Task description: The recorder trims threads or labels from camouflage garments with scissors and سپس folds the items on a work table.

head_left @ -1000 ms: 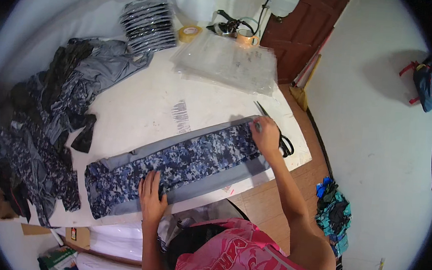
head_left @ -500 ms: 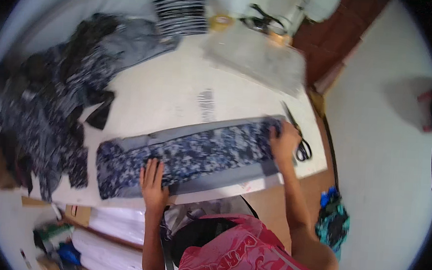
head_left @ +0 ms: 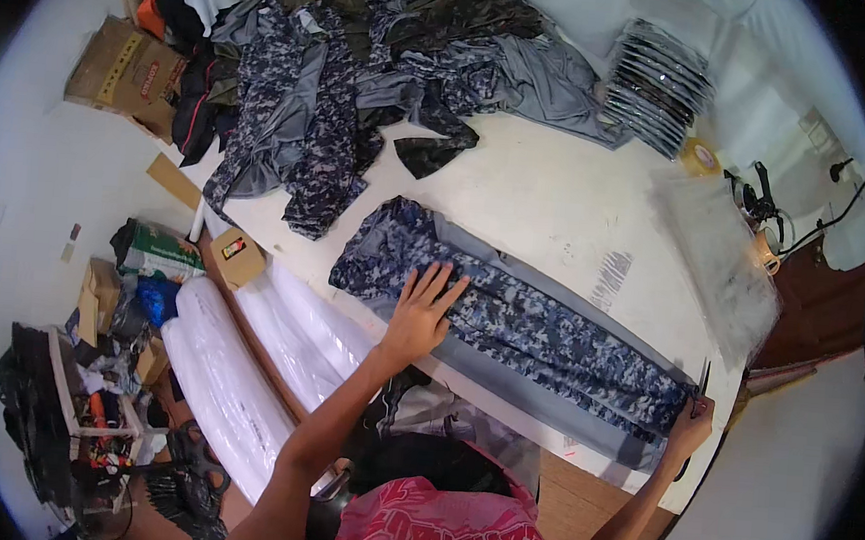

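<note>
A long folded garment (head_left: pixel 549 323), blue-grey digital camouflage with plain grey cloth along its edges, lies slantwise on the white table. My left hand (head_left: pixel 421 314) rests flat on its left part, fingers spread. At the narrow right end, my right hand (head_left: pixel 690 427) has its fingers curled in at the hem, closed on the cloth. A pair of scissors (head_left: pixel 705 373) lies right beside that hand, which hides most of it; a blade tip and a bit of dark handle show.
Camouflage and grey garments (head_left: pixel 308 111) are heaped across the table's far left. At the back right are a stack of plastic-wrapped packs (head_left: pixel 658 85), a tape roll (head_left: pixel 701 156) and clear plastic bags (head_left: pixel 719 260). White wrapped rolls (head_left: pixel 234 377) and a cluttered crate (head_left: pixel 102 407) stand below left.
The view has swung left, bringing in the cardboard box and the crate. My left hand has moved from the garment's near edge onto its middle. My right hand's fingers have closed at the hem.
</note>
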{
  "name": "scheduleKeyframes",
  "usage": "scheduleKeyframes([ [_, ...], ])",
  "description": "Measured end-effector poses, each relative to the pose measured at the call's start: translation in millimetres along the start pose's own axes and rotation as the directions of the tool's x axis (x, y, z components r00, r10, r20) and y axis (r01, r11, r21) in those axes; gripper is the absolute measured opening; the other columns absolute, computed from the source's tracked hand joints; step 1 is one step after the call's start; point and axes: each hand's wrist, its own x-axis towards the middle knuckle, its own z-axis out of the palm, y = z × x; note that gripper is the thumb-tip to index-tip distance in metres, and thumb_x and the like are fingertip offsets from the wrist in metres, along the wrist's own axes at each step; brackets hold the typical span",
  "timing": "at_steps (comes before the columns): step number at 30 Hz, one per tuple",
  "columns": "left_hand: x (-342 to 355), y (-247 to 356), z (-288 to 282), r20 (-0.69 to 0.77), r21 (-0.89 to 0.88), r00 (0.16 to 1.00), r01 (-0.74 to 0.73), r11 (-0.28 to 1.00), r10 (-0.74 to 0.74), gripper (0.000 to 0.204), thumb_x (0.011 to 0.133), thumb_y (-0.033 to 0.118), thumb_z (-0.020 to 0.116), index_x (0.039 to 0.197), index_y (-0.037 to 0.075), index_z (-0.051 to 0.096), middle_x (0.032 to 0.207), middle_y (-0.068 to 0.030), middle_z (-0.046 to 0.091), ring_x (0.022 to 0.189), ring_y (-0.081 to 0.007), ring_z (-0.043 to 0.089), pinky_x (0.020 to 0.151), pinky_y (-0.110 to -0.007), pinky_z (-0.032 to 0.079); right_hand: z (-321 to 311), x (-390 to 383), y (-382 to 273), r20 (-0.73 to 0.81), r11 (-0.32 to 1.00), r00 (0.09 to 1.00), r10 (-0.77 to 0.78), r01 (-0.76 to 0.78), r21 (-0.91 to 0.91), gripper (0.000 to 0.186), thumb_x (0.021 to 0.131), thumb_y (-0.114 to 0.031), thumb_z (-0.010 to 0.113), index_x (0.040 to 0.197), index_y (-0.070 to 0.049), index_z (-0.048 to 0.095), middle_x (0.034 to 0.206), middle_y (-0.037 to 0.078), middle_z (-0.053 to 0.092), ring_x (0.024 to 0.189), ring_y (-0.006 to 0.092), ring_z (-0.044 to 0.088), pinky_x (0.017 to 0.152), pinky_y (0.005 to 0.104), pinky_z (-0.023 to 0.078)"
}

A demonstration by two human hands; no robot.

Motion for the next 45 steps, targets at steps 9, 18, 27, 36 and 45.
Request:
scheduleKeyframes([
  [9, 55, -89, -49, -0.128, -0.181, 0.991, 0.009, 0.984, -0.033, 0.066, 0.08, 0.035, 0.073, 0.135, 0.009, 0.049, 0.133, -0.0208, 0.051, 0.127, -0.0391, 0.044, 0.106, -0.047, 0.034, 53, -68, -159, 0.112, 0.802, 0.801, -0.589, 0.561, 0.205, 0.029, 0.08, -0.011, 0.07, 0.106, -0.001, 0.062, 0.117, 0.019, 0.058, 0.11, 0.0376, 0.053, 0.097, 0.0465, 0.039],
  [18, 81, -142, -59, 0.117, -0.112, 0.99, -0.061, 0.992, 0.074, 0.057, 0.078, 0.037, 0.076, 0.127, 0.014, 0.058, 0.135, -0.0159, 0.049, 0.133, -0.0384, 0.037, 0.11, -0.049, 0.028, 142, -95, -332, 0.212, 0.545, 0.563, -0.799, 0.529, 0.651, 0.031, 0.077, -0.016, 0.073, 0.104, -0.003, 0.064, 0.112, 0.014, 0.061, 0.102, 0.0338, 0.057, 0.089, 0.0429, 0.044],
  [27, 100, -183, -59, 0.013, -0.313, 0.996, -0.077, 0.947, 0.085, 0.011, 0.085, 0.016, 0.069, 0.091, 0.009, 0.064, 0.144, -0.0151, 0.041, 0.138, -0.0387, 0.032, 0.11, -0.05, 0.028, 231, -109, -420, 0.396, 0.546, 0.398, -0.828, 0.408, 0.732, 0.035, 0.079, -0.021, 0.074, 0.107, -0.002, 0.065, 0.094, 0.016, 0.067, 0.09, 0.0357, 0.062, 0.082, 0.0393, 0.05],
  [36, 99, -188, -66, -0.034, 0.054, 0.993, 0.119, 0.991, -0.117, 0.026, 0.08, 0.005, 0.067, 0.105, 0.005, 0.061, 0.134, -0.0168, 0.048, 0.122, -0.0377, 0.047, 0.1, -0.047, 0.039, 223, -96, -412, 0.411, 0.584, 0.416, -0.811, 0.601, 0.546, 0.034, 0.073, -0.01, 0.076, 0.104, -0.005, 0.064, 0.091, 0.011, 0.061, 0.089, 0.0303, 0.058, 0.082, 0.0401, 0.046],
  [45, 129, -196, -47, 0.252, -0.336, 0.963, -0.008, 0.942, 0.098, 0.046, 0.072, -0.007, 0.065, 0.113, 0.013, 0.066, 0.132, -0.0124, 0.051, 0.119, -0.0333, 0.049, 0.1, -0.042, 0.041, 241, -108, -427, 0.432, 0.561, 0.358, -0.828, 0.538, 0.629, 0.019, 0.08, -0.011, 0.071, 0.095, -0.003, 0.064, 0.086, 0.011, 0.062, 0.085, 0.0317, 0.058, 0.079, 0.0401, 0.044],
])
